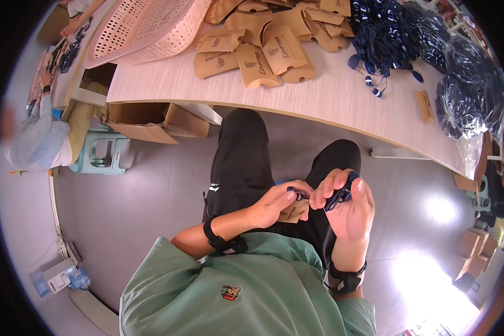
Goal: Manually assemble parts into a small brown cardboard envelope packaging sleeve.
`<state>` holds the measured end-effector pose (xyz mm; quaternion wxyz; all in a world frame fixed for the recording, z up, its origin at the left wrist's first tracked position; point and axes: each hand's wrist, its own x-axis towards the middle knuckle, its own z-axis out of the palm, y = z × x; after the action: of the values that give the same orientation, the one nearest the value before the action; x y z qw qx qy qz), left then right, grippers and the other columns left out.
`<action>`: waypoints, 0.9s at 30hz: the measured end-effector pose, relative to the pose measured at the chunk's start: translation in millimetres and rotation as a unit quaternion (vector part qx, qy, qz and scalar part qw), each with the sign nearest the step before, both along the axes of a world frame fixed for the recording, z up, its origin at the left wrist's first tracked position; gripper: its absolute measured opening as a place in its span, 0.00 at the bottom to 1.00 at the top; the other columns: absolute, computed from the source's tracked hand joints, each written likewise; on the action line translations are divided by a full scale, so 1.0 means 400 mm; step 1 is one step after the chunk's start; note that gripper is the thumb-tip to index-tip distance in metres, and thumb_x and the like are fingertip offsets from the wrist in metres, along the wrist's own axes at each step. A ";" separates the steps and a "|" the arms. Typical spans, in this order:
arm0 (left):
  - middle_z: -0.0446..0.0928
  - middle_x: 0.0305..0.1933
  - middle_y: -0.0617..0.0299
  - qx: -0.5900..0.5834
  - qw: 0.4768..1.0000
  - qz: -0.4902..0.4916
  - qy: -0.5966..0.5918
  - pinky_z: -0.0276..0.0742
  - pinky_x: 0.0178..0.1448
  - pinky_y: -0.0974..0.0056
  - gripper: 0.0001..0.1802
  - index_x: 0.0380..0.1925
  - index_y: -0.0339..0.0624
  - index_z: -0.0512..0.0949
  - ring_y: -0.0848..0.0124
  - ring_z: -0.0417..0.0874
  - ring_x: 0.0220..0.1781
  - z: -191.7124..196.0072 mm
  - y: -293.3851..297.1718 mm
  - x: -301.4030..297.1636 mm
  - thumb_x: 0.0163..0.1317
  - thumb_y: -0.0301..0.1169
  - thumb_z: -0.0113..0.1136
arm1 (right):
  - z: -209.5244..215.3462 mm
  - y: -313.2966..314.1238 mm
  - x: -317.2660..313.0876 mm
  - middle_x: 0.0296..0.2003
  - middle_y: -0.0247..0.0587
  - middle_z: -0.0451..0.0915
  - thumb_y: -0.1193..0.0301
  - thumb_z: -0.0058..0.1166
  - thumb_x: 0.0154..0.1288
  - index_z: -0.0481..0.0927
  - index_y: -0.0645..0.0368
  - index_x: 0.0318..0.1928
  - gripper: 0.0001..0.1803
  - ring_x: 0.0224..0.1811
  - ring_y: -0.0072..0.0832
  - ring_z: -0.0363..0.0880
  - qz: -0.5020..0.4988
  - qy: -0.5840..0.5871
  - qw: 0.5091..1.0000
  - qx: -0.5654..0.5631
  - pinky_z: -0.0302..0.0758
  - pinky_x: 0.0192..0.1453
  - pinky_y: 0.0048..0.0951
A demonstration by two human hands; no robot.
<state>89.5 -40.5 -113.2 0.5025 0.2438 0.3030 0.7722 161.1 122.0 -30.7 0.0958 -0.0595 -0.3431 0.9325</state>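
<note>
Over my lap, my left hand (275, 203) is closed around a small brown cardboard pillow box (290, 214). A bit of dark blue cord shows by its thumb, at the top of the box. My right hand (353, 211) grips a coiled bundle of dark blue earphones (341, 193) between thumb and fingers. Its fingertips come close to the left hand; whether they touch the box I cannot tell. On the table ahead lie a heap of brown pillow boxes (283, 49) and, to its right, a tangled pile of dark blue earphones (383, 33).
A pink perforated basket (145, 31) stands at the table's (173, 78) left end. Clear plastic bags of earphones (467, 84) and a single pillow box (424, 106) lie at the right. An open carton (145, 120) sits under the table. Another person (39, 134) works at the far left.
</note>
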 end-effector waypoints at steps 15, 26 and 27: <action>0.75 0.45 0.56 -0.059 0.998 -0.021 0.020 0.77 0.47 0.65 0.33 0.52 0.32 0.72 0.70 0.80 0.41 0.003 -0.001 -0.007 0.76 0.55 0.38 | -0.008 0.007 0.005 0.38 0.51 0.77 0.58 0.40 0.78 0.73 0.69 0.43 0.22 0.39 0.42 0.82 0.019 -0.009 1.000 -0.013 0.81 0.34 0.39; 0.79 0.40 0.51 -0.122 0.992 -0.017 0.019 0.77 0.46 0.61 0.31 0.50 0.30 0.75 0.65 0.80 0.37 0.016 0.000 -0.009 0.74 0.52 0.43 | -0.011 0.006 -0.002 0.41 0.53 0.80 0.60 0.41 0.78 0.75 0.71 0.47 0.22 0.42 0.37 0.83 -0.006 -0.084 0.994 0.070 0.80 0.34 0.32; 0.79 0.39 0.52 -0.108 0.993 -0.011 0.037 0.77 0.45 0.62 0.28 0.48 0.30 0.76 0.65 0.80 0.37 0.008 0.000 -0.007 0.74 0.49 0.46 | -0.009 0.003 -0.004 0.41 0.53 0.80 0.60 0.41 0.78 0.75 0.71 0.47 0.22 0.42 0.37 0.83 -0.006 -0.084 0.994 0.070 0.80 0.34 0.32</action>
<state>86.7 -40.5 -110.1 0.5226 0.2200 0.4001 0.7200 159.5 123.2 -34.3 0.0761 -0.1326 -0.4138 0.8974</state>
